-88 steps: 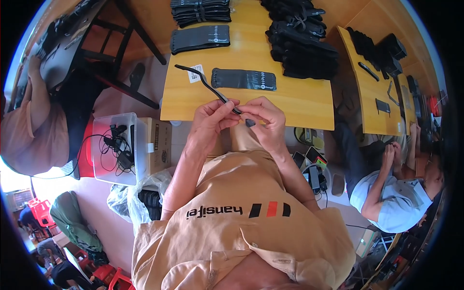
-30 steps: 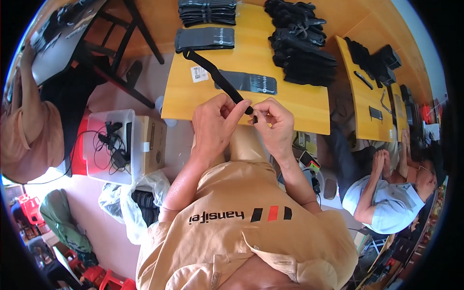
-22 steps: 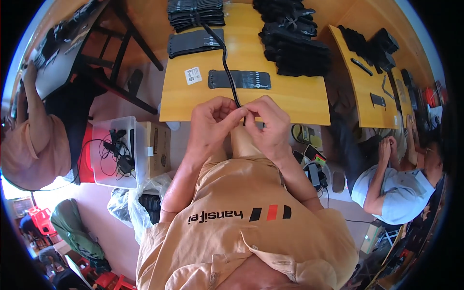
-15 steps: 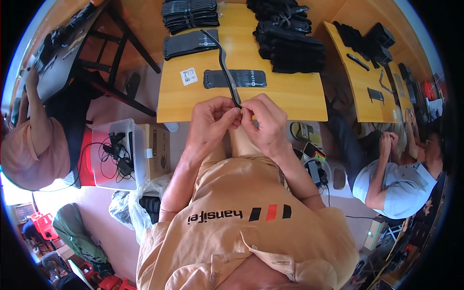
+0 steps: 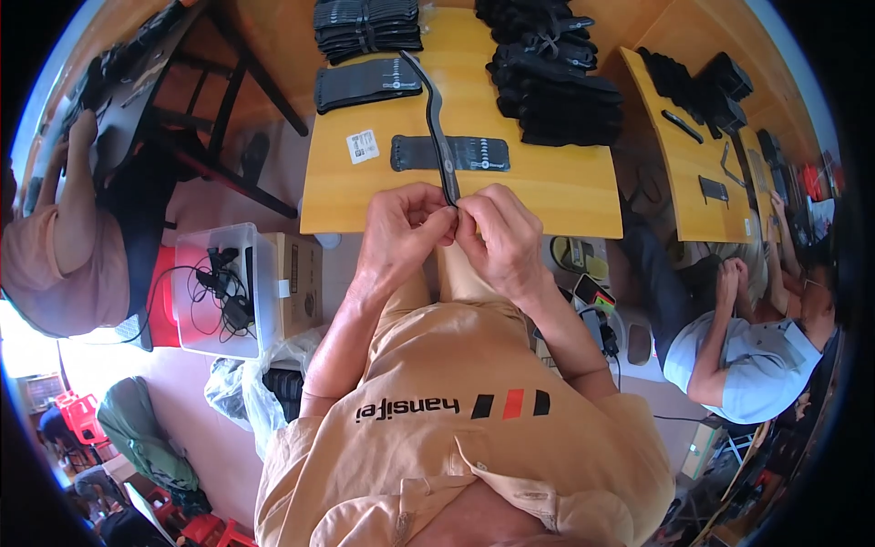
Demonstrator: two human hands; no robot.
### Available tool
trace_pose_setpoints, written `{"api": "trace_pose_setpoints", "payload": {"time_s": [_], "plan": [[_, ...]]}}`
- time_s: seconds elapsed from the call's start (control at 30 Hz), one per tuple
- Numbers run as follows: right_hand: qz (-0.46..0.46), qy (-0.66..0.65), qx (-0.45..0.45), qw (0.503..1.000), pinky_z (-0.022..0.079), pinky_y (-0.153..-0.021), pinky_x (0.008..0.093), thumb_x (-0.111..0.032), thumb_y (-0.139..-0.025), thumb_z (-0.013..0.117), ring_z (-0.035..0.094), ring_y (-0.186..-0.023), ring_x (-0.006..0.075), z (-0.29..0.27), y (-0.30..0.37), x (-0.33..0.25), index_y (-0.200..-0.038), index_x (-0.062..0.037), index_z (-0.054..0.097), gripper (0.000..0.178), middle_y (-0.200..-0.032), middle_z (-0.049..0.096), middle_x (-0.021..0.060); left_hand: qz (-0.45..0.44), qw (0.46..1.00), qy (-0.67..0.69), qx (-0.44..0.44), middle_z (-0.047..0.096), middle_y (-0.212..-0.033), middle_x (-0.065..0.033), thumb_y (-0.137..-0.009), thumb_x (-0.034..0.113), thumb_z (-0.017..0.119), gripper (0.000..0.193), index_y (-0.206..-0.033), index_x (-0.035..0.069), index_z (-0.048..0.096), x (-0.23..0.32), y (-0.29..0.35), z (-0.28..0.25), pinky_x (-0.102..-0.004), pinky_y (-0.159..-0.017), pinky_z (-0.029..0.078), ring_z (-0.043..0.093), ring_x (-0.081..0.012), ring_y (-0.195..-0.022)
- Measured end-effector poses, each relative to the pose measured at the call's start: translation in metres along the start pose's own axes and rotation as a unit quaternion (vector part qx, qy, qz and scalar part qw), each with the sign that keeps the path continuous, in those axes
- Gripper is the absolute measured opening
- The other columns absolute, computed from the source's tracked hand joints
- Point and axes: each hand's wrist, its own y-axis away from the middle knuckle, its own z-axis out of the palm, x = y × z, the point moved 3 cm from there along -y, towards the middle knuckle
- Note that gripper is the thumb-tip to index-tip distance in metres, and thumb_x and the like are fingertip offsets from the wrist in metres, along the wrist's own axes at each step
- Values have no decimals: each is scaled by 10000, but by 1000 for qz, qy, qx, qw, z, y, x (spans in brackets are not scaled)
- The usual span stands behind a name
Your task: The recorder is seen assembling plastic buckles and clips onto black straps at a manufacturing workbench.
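A long, narrow black strap (image 5: 439, 137) rises from between my two hands and bends over to the left at its far end. My left hand (image 5: 406, 228) pinches its near end between thumb and fingers. Right beside it, my right hand (image 5: 499, 235) is closed on the same end, fingertips almost touching the left ones. What lies exactly between the fingertips is too small to make out. Behind the strap, a flat dark printed sleeve (image 5: 483, 154) lies on the yellow table (image 5: 565, 196). Left of that is a white label sheet (image 5: 363, 146).
A short stack of dark sleeves (image 5: 365, 84) and a banded bundle (image 5: 365, 27) lie at the far left. Black fabric pieces (image 5: 565, 100) are piled at the far right. A clear bin of cables (image 5: 219, 292) stands at left; a person in light blue (image 5: 743, 365) sits at right.
The whole view has shifted slightly, so the table and its things sit a little lower and further right. Both hands keep their pinch on the strap's near end.
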Motion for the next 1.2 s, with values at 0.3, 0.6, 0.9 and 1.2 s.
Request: {"api": "trace_pose_setpoints", "payload": {"time_s": [0.3, 0.6, 0.9, 1.2], "plan": [[-2, 14, -13, 1000, 434, -495, 325, 95, -595, 644, 523, -599, 253, 4, 2, 7, -792, 3, 537, 242, -693, 487, 94, 13, 996, -70, 56, 550, -586, -35, -742, 37, 525, 101, -732, -59, 555, -13, -11, 7, -220, -497, 399, 500, -61, -544], [-44, 79, -41, 995, 435, -478, 295, 27, -621, 634, 491, -614, 209, 14, 0, 10, -695, -41, 458, 202, -673, 400, 72, 34, 990, -114, 75, 531, -564, -45, -744, 44, 513, 112, -749, -60, 555, -12, -13, 4, -233, -493, 391, 466, -67, -529], [79, -89, -18, 993, 464, -511, 293, 124, -673, 604, 566, -594, 221, 10, -4, 21, -816, 11, 538, 194, -706, 524, 106, -6, 998, -65, 19, 575, -643, -50, -838, 124, 538, 199, -789, -65, 572, -13, -11, 1, -226, -538, 449, 543, -78, -573], [160, -221, -53, 961, 514, -586, 247, 138, -733, 571, 609, -662, 172, 18, -5, 14, -839, 36, 561, 148, -749, 566, 97, -27, 995, -91, 32, 581, -615, -54, -826, 141, 569, 210, -763, -59, 584, -3, 1, -15, -220, -541, 430, 548, -85, -565]]}}
